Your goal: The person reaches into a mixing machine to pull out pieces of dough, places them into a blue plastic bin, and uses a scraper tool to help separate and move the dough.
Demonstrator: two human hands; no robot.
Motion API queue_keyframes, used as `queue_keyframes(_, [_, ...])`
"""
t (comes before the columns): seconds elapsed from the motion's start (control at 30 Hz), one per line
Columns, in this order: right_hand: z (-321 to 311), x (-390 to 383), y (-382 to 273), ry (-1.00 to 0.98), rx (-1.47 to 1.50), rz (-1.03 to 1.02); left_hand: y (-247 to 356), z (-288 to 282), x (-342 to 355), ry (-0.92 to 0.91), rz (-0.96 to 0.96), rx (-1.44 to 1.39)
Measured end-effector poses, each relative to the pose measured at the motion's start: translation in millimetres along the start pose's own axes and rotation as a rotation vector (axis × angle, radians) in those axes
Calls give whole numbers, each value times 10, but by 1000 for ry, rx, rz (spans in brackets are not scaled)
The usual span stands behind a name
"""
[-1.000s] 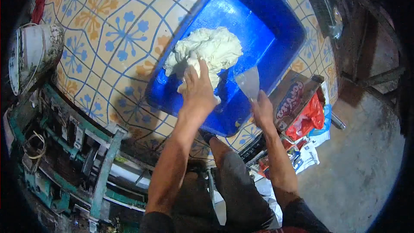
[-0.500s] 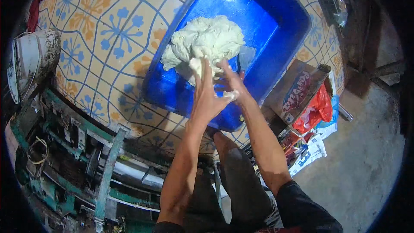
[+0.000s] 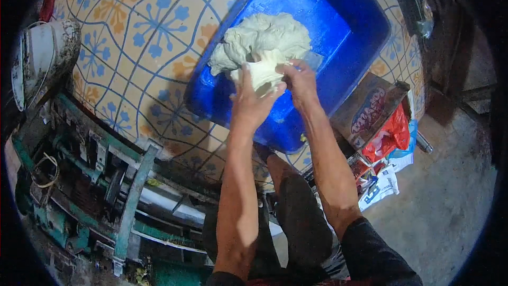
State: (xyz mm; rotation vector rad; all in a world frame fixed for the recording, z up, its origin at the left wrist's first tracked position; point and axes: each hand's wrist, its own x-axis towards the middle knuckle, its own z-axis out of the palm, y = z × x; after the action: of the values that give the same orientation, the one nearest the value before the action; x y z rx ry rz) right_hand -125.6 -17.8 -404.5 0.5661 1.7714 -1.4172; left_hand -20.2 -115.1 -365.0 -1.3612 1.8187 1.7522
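A large pale lump of dough (image 3: 275, 34) lies in a blue plastic tub (image 3: 338, 69). In front of it, a smaller stretched piece of dough (image 3: 263, 73) hangs between my hands over the tub. My left hand (image 3: 250, 100) grips the near left side of that piece, its thumb reaching toward the right. With fingers curled in a pinch, my right hand (image 3: 302, 82) holds the piece's right edge. Whether the stretched piece still joins the big lump is hidden.
The tub rests on a tiled surface (image 3: 159, 26) with blue and orange flowers. A green metal frame (image 3: 132, 206) stands at lower left, below a dirty white container (image 3: 45, 63). To the right are a cardboard box (image 3: 365, 111) and a red plastic bag (image 3: 389, 137).
My hands were close together with spread fingers and dough stuck on them. Now they are further apart, with a piece of dough stretched between them.
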Motion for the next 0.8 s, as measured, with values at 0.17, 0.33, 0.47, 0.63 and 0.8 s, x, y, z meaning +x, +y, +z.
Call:
queue_keyframes(0.17, [17, 17, 2, 122, -72, -225, -47, -313, -248, 113, -184, -492])
queue_keyframes(0.33, [28, 55, -61, 182, -175, -334, -350, -546, -523, 238, -105, -498])
queue_keyframes(0.47, [-296, 671, -15, 229, -347, -510, -622, -1113, -743, 434, -173, -338])
queue_keyframes(0.63, [-514, 262, -346, 241, -1506, -585, -561, -1132, -886, 186, 17, -1018])
queue_keyframes(0.8, [241, -1018, -231, -459, -705, -467, -210, -976, -920, 111, 0, -1222])
